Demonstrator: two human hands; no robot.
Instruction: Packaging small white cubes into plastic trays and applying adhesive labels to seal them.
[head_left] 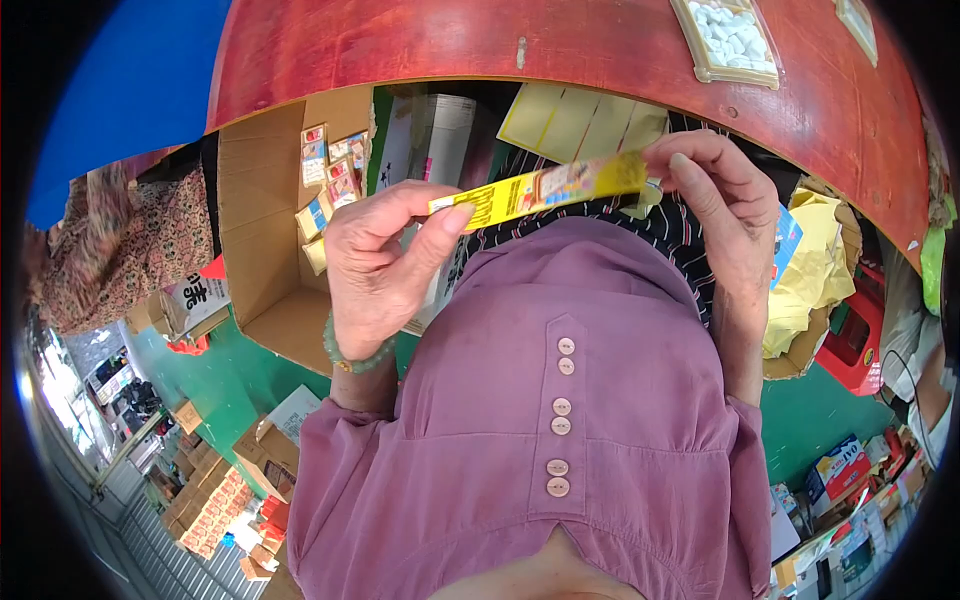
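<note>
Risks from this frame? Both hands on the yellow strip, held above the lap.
1. The yellow strip is held only at its ends, by the left hand and the right hand. It may bend or tear in the middle if pulled.
2. It hangs over the lap, not over the red table. If a grip slips, it may drop toward the green floor or the open cardboard box.
</note>
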